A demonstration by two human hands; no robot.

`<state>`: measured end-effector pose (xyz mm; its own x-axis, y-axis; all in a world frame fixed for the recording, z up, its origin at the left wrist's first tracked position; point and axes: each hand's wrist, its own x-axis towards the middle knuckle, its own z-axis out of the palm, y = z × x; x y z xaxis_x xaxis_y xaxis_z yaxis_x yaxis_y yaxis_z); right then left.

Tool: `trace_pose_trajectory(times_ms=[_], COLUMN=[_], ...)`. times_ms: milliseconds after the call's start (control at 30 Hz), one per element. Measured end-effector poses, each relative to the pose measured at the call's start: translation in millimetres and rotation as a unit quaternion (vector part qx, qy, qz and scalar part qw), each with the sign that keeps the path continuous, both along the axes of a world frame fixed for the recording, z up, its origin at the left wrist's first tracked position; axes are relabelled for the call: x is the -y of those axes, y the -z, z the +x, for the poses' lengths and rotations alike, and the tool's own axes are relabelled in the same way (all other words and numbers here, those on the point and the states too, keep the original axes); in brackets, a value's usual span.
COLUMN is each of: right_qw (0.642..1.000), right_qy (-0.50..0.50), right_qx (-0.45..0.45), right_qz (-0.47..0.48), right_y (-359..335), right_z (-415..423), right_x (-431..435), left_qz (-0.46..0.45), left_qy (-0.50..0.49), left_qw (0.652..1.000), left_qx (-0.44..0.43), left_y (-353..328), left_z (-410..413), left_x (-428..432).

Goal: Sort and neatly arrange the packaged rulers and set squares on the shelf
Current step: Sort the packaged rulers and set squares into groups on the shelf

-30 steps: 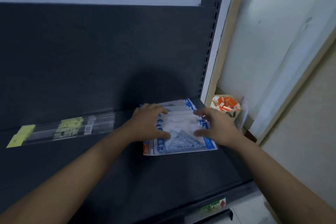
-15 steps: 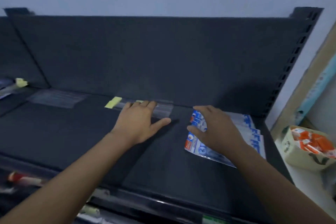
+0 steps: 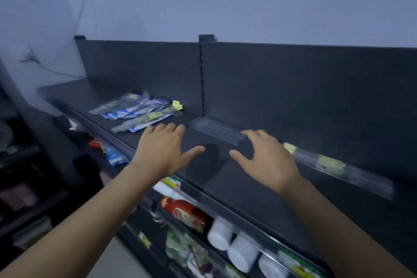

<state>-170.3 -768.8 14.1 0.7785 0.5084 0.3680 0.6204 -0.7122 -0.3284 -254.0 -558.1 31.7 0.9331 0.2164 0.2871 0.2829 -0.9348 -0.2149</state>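
Loose pile of packaged rulers (image 3: 135, 109): lies on the left section of the shelf (image 3: 221, 178). The packs overlap at differing angles. Sleeves are blue-and-white or clear, some with yellow labels. Blur hides the print.
Clear flat pack (image 3: 214, 130): lies flat at the foot of the back panel (image 3: 293, 88), just right of the slotted upright (image 3: 202, 79) and apart from the pile.
Long clear ruler pack (image 3: 338, 166): lies along the back panel on the right section, with yellow labels on it, well apart from the pile.
Left hand (image 3: 162, 149): palm down over the shelf. Grip apart, fingers straight, thumb out, holding nothing. Fingertips are just beside the nearest pack of the pile.
Right hand (image 3: 267, 158): palm down. Grip apart, fingers slightly bent, holding nothing. Fingertips are at the right end of the clear flat pack; contact cannot be told.
Lower tier: a red bottle (image 3: 185, 212) and white jars (image 3: 241, 253) stand beneath the shelf's front edge.
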Motion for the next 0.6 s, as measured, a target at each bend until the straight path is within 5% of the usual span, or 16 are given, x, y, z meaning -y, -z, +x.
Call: trace_pose_trajectory(times_ms=[600], right_qw=[0.996], right_qy=[-0.069], right_qx=[-0.039], right_qz=[-0.036], right_y=[4], right_z=[92], right_x=[-366], left_qz=[-0.030], left_qy=[-0.108], left_qw=[0.994], left_qx=[-0.016], left_y=[12], left_z=[55], left_x=[-361])
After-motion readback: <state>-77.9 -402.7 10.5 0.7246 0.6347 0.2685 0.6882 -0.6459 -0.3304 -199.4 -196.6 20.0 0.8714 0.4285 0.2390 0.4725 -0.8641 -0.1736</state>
